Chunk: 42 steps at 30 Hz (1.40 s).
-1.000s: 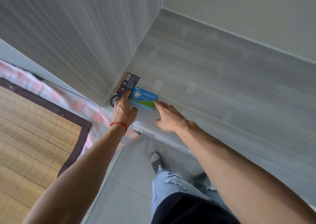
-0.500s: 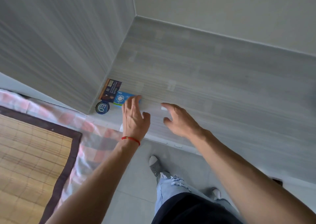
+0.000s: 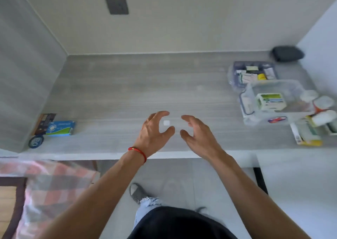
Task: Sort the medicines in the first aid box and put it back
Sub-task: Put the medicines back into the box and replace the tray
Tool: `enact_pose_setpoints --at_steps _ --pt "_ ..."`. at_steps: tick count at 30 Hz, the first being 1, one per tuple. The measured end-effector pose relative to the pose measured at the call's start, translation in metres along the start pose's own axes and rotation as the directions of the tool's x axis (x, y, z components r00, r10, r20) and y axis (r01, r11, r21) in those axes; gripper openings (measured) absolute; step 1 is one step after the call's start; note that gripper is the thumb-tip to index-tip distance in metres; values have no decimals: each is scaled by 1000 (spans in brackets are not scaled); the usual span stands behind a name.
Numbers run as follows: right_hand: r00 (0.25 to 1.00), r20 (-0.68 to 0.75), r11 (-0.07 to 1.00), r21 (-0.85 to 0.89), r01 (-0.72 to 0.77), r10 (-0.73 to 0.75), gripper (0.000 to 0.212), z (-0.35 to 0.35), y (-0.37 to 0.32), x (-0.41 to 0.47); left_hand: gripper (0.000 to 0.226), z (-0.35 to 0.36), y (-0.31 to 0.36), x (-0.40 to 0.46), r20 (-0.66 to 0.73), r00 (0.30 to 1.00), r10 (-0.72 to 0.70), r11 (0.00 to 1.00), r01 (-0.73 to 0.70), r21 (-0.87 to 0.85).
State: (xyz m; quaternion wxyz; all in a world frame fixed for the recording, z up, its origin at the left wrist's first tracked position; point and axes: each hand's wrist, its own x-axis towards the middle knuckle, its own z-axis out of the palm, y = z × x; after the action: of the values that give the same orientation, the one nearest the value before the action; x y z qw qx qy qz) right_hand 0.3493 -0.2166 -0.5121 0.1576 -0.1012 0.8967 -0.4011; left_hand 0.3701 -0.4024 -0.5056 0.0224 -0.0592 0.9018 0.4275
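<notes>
Both hands are hovering over the bench's (image 3: 127,93) front edge, near its middle, the left hand (image 3: 155,131) and right hand (image 3: 198,134) each loosely spread and gripping nothing. A blue medicine box (image 3: 60,128), a dark box (image 3: 44,123) and a round tin (image 3: 36,141) are lying at the front left corner. The clear first aid box (image 3: 273,102) is sitting open toward the right edge, medicines lying beside it.
</notes>
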Motion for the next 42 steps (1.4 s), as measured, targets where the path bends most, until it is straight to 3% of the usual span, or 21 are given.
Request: enact_pose_setpoints --at_steps 7,15,23,30,35,39,42 --pt "954 -248 980 147 -136 169 39 -117 89 -59 43 112 124 10 135 982 134 990 -125 -72" --pt "845 -400 933 218 -287 354 37 -182 155 -83 41 190 191 53 278 926 255 967 -236 -100" --pt "623 -528 804 236 -545 577 32 -237 219 -74 32 251 223 108 371 836 404 915 -373 -157" --pt "530 -591 782 329 -530 608 32 -257 252 -46 29 265 217 137 421 855 303 951 -302 -71" --pt "470 -627 761 340 -552 621 46 -299 299 -26 32 276 221 141 473 860 192 972 -232 28" --pt "539 -613 762 168 -625 577 59 -329 334 -6 33 289 234 141 434 887 157 974 -211 78" --pt "637 -547 759 -4 -651 544 51 -337 354 7 32 296 245 141 360 922 144 976 -192 102"
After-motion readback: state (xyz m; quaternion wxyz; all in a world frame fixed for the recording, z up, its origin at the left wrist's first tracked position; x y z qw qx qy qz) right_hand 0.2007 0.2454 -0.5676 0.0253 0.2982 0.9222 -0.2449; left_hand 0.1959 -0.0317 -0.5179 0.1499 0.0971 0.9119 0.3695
